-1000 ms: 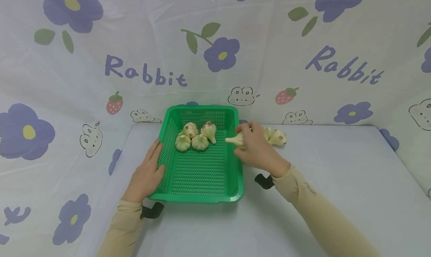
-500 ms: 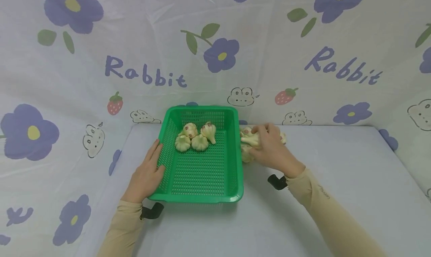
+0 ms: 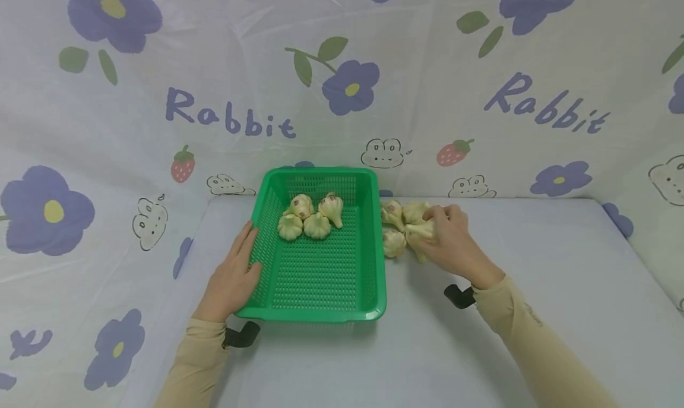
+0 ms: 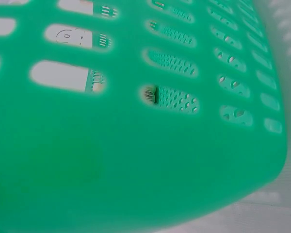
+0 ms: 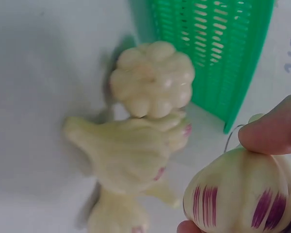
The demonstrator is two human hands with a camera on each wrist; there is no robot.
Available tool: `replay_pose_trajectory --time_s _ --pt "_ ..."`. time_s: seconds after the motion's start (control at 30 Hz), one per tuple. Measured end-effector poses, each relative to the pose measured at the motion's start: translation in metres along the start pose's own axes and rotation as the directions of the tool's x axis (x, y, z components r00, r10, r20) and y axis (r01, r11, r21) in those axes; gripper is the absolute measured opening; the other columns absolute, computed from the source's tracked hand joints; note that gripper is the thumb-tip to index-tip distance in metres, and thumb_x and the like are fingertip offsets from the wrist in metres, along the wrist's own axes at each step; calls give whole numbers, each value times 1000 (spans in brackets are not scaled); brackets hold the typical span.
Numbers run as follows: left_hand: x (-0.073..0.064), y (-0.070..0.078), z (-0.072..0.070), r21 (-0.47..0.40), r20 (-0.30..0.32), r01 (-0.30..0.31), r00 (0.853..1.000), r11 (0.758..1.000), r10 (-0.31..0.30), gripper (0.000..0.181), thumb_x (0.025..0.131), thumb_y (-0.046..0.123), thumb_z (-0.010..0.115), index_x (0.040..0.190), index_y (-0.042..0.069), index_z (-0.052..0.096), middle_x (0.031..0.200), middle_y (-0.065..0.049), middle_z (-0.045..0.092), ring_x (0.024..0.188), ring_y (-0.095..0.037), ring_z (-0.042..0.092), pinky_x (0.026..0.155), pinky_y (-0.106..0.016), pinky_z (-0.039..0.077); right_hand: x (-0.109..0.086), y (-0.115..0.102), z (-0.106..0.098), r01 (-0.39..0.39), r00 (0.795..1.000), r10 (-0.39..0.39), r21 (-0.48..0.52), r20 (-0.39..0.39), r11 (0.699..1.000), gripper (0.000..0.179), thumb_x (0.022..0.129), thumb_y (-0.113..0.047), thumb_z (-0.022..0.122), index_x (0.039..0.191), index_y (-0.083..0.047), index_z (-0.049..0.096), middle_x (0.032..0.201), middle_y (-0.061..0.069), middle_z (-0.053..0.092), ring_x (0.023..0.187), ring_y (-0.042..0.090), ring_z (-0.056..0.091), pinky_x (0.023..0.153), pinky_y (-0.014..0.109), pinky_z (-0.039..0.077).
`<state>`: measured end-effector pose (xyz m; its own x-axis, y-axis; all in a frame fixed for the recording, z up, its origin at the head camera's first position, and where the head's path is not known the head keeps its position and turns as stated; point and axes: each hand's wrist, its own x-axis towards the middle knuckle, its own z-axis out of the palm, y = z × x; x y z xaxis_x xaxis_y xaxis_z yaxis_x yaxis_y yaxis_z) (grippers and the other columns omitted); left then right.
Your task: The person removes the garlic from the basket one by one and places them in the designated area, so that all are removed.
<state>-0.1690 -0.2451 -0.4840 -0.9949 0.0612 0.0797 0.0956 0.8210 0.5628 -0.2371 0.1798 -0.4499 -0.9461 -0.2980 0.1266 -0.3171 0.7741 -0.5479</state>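
My left hand [image 3: 230,283] rests against the left side of the green basket [image 3: 310,315], its fingers straight along the wall. The left wrist view shows only the basket's slotted wall [image 4: 111,155]. Beyond the basket's right side, my right hand [image 3: 451,242] pinches a purple-streaked garlic bulb [image 5: 237,194] between thumb [image 5: 274,128] and fingers. Several loose garlic bulbs [image 3: 394,243] lie bunched on the table just below and left of that hand. One with a long stem [image 5: 121,150] touches a round one [image 5: 153,80]. The hand partly hides the bunch in the head view.
Several garlic bulbs [image 3: 317,225] sit together in the back left of the basket. A white cloth covers the table [image 3: 545,289]. Behind it hangs a patterned sheet [image 3: 427,99]. A dark wrist mount [image 3: 458,296] sits under the right wrist.
My right hand, which held a garlic bulb at the basket's right rim, has moved right, uncovering bulbs beside the basket. My left hand and the bulbs in the basket have stayed put.
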Motion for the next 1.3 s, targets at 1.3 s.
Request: replay_pose_trajectory --time_s 1.3 --pt "0 -4 1 -5 5 4 1000 1000 -4 71 102 14 41 169 13 17 177 -1 8 156 -38 29 113 -67 39 -2 75 24 -67 993 78 -117 87 991 43 88 -8 70 122 6 49 122 37 39 112 49 35 81 55 46"
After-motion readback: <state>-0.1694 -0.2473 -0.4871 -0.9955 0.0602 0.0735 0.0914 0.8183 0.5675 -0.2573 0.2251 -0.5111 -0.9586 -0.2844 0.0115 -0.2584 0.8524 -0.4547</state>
